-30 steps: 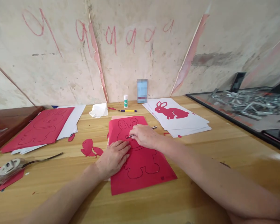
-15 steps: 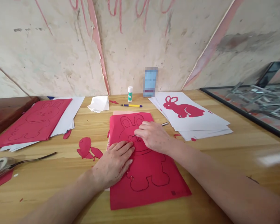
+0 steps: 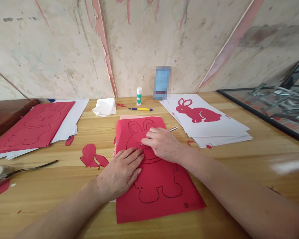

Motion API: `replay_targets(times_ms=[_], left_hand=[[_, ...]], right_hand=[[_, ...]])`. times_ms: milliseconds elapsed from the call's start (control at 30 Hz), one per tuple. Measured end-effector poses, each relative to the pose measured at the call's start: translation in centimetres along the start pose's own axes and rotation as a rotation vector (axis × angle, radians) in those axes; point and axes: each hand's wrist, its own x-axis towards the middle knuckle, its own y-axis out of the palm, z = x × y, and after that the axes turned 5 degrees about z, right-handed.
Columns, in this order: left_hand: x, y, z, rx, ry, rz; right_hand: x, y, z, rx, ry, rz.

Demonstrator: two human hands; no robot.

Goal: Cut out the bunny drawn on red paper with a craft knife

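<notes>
A sheet of red paper lies in front of me, with a rabbit outlined on it in dark lines. My left hand rests flat on its left side, fingers stretched out, holding the sheet down. In my right hand is a slim, silver craft knife, pinched between closed fingers. Its thin tip meets the paper at the rabbit's face, just above my left fingertips; most of the handle is hidden by the hand. Paler paper shows under the sheet's top edge.
A glue stick, a yellow-blue pen and crumpled white paper are behind the sheet. White sheets with a red rabbit cutout lie right. Left are another rabbit drawing, red scraps and a grey device.
The knife tip and my right hand have shifted slightly left across the rabbit's face, and more of the handle's back end shows. My left hand stays put; the camera view has tilted a little.
</notes>
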Motion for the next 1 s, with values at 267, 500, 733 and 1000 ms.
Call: replay_targets(times_ms=[267, 500, 733, 1000], left_hand=[[-0.04, 0.0, 0.04, -0.015, -0.005, 0.011], [-0.04, 0.08, 0.06, -0.025, -0.009, 0.01], [-0.04, -0.04, 0.05, 0.011, 0.003, 0.023], [-0.05, -0.23, -0.06, 0.018, -0.015, 0.044]], right_hand=[[0.04, 0.04, -0.45, -0.069, -0.054, -0.021], [0.12, -0.09, -0.64, -0.113, -0.092, -0.017], [0.09, 0.11, -0.89, -0.121, -0.113, -0.036], [-0.11, -0.48, -0.45, -0.019, 0.028, -0.018]])
